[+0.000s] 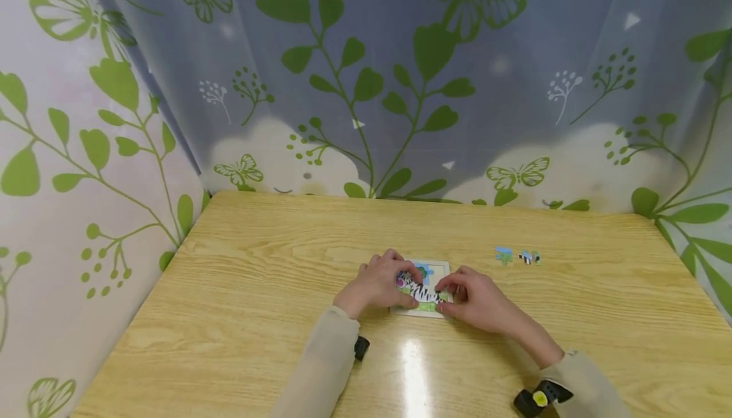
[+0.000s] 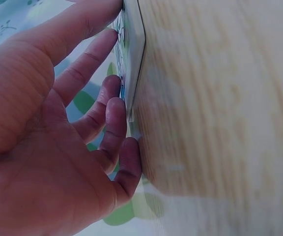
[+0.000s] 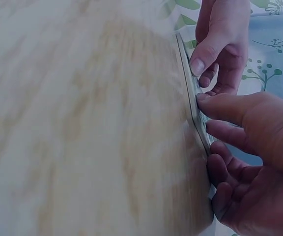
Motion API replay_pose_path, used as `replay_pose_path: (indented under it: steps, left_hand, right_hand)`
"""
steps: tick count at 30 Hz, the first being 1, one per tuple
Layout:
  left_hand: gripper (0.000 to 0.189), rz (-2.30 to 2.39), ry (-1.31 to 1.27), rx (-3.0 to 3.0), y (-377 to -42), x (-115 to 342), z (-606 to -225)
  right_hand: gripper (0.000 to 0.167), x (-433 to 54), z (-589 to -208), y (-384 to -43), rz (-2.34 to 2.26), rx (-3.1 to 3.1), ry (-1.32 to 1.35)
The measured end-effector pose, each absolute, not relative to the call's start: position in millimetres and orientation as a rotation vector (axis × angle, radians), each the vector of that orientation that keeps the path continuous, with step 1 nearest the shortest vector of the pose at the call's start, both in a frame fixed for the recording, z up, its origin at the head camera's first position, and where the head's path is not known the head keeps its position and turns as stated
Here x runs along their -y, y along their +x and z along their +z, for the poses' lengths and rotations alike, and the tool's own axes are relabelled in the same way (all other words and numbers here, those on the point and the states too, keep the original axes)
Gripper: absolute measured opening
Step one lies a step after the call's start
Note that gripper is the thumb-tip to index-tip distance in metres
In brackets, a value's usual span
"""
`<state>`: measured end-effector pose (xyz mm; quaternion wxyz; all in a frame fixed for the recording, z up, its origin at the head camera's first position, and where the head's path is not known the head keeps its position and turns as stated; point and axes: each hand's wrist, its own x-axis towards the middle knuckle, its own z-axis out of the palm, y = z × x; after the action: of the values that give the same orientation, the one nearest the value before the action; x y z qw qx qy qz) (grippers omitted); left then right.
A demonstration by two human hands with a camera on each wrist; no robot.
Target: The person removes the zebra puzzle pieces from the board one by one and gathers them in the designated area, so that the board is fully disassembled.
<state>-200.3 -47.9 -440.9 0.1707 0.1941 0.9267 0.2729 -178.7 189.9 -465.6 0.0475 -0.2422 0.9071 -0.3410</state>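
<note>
A small framed zebra jigsaw puzzle (image 1: 426,295) lies on the table in front of the person. Its zebra has black and white stripes, with green below and blue behind; a pale bare patch of the frame shows at the upper right. My left hand (image 1: 380,283) rests thumb and fingertips on the left part of the picture. From the other side, the thumb and forefinger of my right hand (image 1: 479,300) touch the right end, near the zebra's rump. In the right wrist view, the right thumb (image 3: 225,105) lies along the frame edge (image 3: 193,105). The fingers partly cover the picture.
Two groups of loose puzzle pieces lie to the right beyond the frame: a blue and green piece (image 1: 504,255) and striped bits (image 1: 529,257). A wooden table (image 1: 274,265) runs back to a leaf-patterned curtain (image 1: 389,151).
</note>
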Motion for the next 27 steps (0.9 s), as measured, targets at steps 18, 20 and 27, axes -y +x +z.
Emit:
replay_pose_path:
  steps: [18,20,27]
  left_hand:
    - [0.031,0.796,0.507,-2.612,-202.4,45.7,-441.8]
    - [0.031,0.794,0.501,-2.611,-202.5,45.6,-441.9]
    - [0.032,0.792,0.492,-2.607,-202.9,45.7,-440.7]
  right_hand:
    - [0.023,-189.3,-463.9,-181.3,-1.097,-2.670,-0.597]
    - [0.024,-189.6,-462.9,-181.3,-1.129,-2.638,-0.590]
    - [0.022,-193.6,-460.9,-179.5,-1.329,-2.491,-0.603]
